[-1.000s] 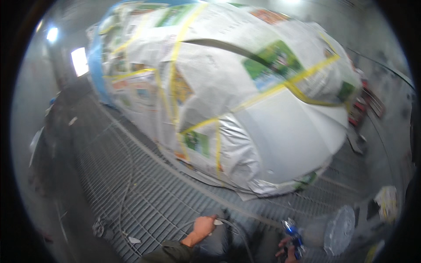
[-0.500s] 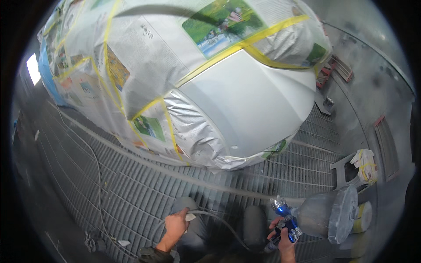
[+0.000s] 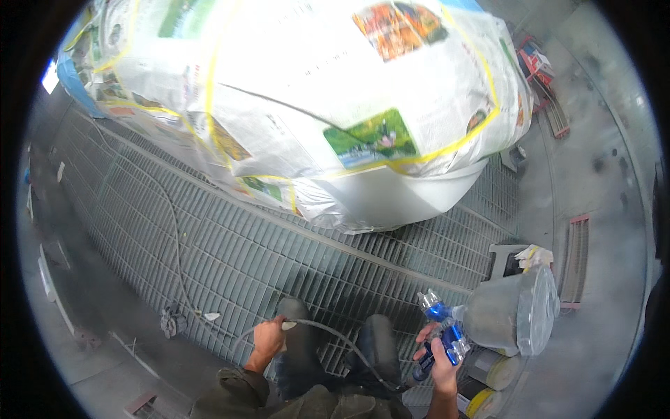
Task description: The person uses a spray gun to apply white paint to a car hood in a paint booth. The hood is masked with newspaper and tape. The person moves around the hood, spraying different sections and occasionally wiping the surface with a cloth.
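My right hand (image 3: 442,359) is closed round the grip of a blue and silver spray gun (image 3: 433,307), whose large translucent cup (image 3: 492,314) leans to the right. A grey air hose (image 3: 335,336) runs from the base of the gun's handle across my legs. My left hand (image 3: 266,341) is closed round that hose; a small pale piece, too small to name, shows at its fingertips. In front stands a car body wrapped in printed paper (image 3: 279,105) and yellow tape, with a smooth white panel (image 3: 419,195) exposed at its near corner. Both hands are apart from the car.
Slatted metal grating (image 3: 230,244) covers the floor. More hose (image 3: 172,216) trails along the left, near a crumpled grey lump (image 3: 173,320). Several cans (image 3: 492,368) stand below the gun cup at right. Beyond them lies a grey frame with crumpled paper (image 3: 536,257), near the wall.
The view has shifted: the wrapped car sits higher in the picture and less of the white panel shows. Both hands appear slightly higher and further left, still holding the hose and the spray gun.
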Demonstrator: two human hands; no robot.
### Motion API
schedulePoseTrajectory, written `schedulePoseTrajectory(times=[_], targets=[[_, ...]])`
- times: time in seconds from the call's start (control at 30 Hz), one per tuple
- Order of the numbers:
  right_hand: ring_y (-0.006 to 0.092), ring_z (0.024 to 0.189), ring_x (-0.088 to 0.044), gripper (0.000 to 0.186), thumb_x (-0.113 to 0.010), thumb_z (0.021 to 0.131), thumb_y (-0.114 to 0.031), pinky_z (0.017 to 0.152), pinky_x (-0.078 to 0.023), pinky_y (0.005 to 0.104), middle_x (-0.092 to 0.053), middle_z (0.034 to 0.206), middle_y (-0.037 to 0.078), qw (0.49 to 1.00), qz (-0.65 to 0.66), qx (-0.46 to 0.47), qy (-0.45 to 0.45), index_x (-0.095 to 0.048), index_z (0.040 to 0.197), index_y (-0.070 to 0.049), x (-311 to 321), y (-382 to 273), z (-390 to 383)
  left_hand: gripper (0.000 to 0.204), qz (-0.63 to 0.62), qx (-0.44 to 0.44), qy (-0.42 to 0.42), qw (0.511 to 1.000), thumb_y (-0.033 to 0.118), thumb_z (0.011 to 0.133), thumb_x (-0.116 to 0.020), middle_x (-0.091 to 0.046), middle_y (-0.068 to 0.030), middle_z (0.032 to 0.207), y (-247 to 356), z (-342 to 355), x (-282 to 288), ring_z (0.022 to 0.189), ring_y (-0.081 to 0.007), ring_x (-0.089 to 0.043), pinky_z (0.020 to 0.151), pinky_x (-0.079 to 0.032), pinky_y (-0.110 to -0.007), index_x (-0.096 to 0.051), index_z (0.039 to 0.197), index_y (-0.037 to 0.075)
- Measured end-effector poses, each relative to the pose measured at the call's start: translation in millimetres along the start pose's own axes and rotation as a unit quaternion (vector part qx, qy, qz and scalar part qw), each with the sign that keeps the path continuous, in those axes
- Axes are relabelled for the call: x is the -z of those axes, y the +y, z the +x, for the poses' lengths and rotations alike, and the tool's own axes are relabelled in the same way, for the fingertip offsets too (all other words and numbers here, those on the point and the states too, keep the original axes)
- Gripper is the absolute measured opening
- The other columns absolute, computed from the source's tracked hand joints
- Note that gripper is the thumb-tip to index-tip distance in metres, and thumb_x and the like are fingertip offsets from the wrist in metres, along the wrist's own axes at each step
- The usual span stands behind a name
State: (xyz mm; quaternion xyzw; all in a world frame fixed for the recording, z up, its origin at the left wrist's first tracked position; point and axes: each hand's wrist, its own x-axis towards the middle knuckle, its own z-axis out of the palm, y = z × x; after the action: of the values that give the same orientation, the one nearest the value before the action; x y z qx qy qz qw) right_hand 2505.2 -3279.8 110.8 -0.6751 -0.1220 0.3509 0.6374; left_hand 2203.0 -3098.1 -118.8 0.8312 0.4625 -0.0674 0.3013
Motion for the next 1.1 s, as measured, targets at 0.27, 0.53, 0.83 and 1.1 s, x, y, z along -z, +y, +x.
schedulePoseTrajectory(times=[0.27,0.53,0.83,1.1], targets=[[0.0486,0.127,-0.051,0.069,-0.068,0.084,-0.018,0.06,-0.066,0.0477,-0.044,0.142,0.034,0.977,-0.003,-0.034,-0.21,-0.038,0.14,0.011,-107,-208,-21,0.029,-0.085,-0.01,-0.002,0.996,0.016,0.086,-0.058,-0.07,-0.0182,0.079,28,-116,175,0.076,-0.039,-0.069,0.065,-0.052,-0.05,-0.063,0.114,0.011],[0.0214,0.075,-0.061,0.05,-0.051,0.102,-0.04,0.034,-0.052,0.0253,-0.053,0.093,0.017,0.937,0.041,0.004,-0.347,-0.046,0.114,0.009,-288,-289,-23,0.027,-0.176,0.122,0.125,0.969,0.016,0.093,-0.059,-0.072,-0.0131,0.098,-44,-177,312,0.088,-0.035,-0.068,0.074,-0.052,-0.045,-0.06,0.119,0.012],[0.0178,0.073,-0.054,0.05,-0.05,0.103,-0.038,0.034,-0.055,0.0246,-0.047,0.097,0.015,0.888,0.079,0.026,-0.453,-0.04,0.114,0.01,-461,-317,0,0.042,-0.16,0.07,0.394,0.902,0.003,0.083,-0.063,-0.071,-0.0051,0.106,-144,-119,433,0.087,-0.0298,-0.068,0.067,-0.053,-0.041,-0.06,0.123,0.013],[0.0184,0.064,-0.057,0.052,-0.051,0.101,-0.042,0.032,-0.05,0.0263,-0.05,0.084,0.014,0.874,0.139,0.085,-0.457,-0.043,0.109,0.008,-628,-340,70,0.034,-0.023,-0.102,0.478,0.872,0.006,0.086,-0.057,-0.064,-0.0045,0.091,-234,1,681,0.08,-0.0246,-0.068,0.061,-0.053,-0.036,-0.059,0.119,0.009]])
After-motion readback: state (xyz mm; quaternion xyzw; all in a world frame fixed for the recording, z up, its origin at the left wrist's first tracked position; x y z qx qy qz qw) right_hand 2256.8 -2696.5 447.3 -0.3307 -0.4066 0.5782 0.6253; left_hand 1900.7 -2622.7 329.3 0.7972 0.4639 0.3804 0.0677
